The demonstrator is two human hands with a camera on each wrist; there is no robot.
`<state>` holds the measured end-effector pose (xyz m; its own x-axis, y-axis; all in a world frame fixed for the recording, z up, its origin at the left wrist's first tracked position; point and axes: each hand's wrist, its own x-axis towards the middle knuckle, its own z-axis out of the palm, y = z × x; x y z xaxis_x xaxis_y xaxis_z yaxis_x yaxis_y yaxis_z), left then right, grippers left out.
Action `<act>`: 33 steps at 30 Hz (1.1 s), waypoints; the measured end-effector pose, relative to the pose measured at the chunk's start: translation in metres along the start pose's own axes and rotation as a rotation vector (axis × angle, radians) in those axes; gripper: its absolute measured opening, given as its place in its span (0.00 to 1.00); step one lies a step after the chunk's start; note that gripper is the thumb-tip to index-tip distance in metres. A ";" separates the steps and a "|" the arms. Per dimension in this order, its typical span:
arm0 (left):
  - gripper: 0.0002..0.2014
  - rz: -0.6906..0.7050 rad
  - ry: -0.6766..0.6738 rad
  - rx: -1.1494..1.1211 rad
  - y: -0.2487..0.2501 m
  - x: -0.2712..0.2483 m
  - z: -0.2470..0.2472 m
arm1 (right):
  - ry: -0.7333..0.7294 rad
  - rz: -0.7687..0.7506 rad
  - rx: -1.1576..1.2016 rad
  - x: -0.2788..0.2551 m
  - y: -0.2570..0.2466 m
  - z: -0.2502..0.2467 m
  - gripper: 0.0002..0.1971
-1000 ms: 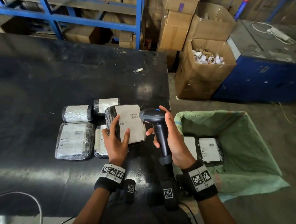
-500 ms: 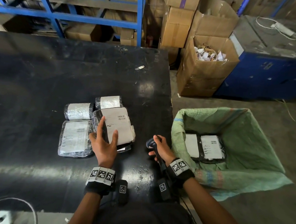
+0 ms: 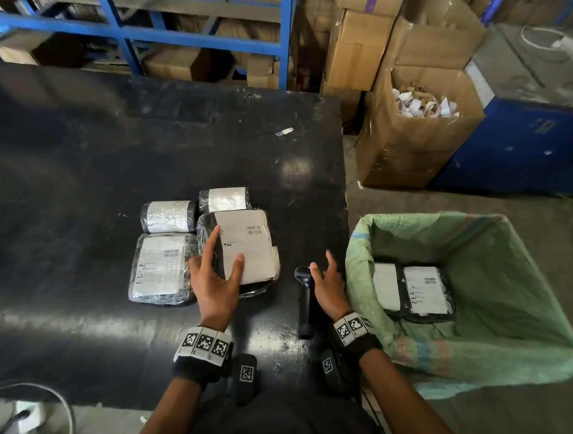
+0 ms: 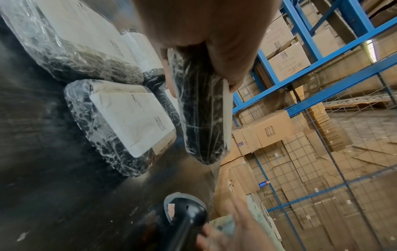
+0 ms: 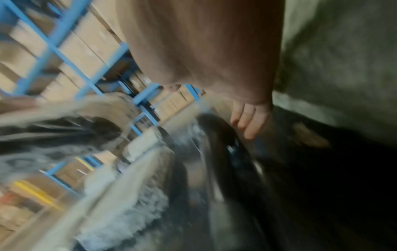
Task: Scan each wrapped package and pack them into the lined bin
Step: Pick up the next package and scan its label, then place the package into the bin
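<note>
My left hand (image 3: 227,250) grips a black wrapped package (image 3: 247,244) with a white label, tilted up above the black table (image 3: 115,161); thumb on the label, fingers behind. In the left wrist view this package (image 4: 201,118) shows edge-on. The black scanner (image 3: 304,300) lies on the table near its right edge. My right hand (image 3: 321,261) hovers over the scanner's head with fingers spread, holding nothing. Three more packages (image 3: 159,266) (image 3: 169,215) (image 3: 224,198) lie to the left, and another (image 4: 120,122) below the held one. The green-lined bin (image 3: 492,254) holds two packages (image 3: 424,290).
An open cardboard box (image 3: 411,150) with paper scraps stands beyond the bin, next to a blue cabinet (image 3: 531,140). Blue shelving (image 3: 188,35) with cartons runs behind the table. A small tag (image 3: 284,131) lies on the far tabletop. A cable (image 3: 37,393) loops at the near left.
My right hand lowered the scanner from upright to flat on the table and let go of it, fingers now spread. My left hand keeps hold of the labelled package.
</note>
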<state>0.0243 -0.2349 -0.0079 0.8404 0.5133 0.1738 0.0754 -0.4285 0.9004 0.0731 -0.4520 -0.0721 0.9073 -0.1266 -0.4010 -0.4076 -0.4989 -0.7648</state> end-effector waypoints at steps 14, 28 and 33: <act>0.31 0.004 -0.308 -0.248 0.063 -0.009 0.038 | -0.129 -0.413 0.341 -0.063 -0.072 -0.055 0.29; 0.30 0.197 -0.772 -0.124 0.139 -0.046 0.139 | 0.205 -0.334 0.328 -0.066 -0.025 -0.207 0.26; 0.34 0.360 -0.738 0.254 0.126 -0.067 0.193 | 0.175 -0.119 -0.056 -0.032 0.015 -0.292 0.27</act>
<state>0.0808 -0.4670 0.0174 0.9635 -0.2632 0.0486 -0.2191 -0.6713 0.7081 0.0685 -0.7057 0.0767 0.9547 -0.2085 -0.2121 -0.2947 -0.5657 -0.7701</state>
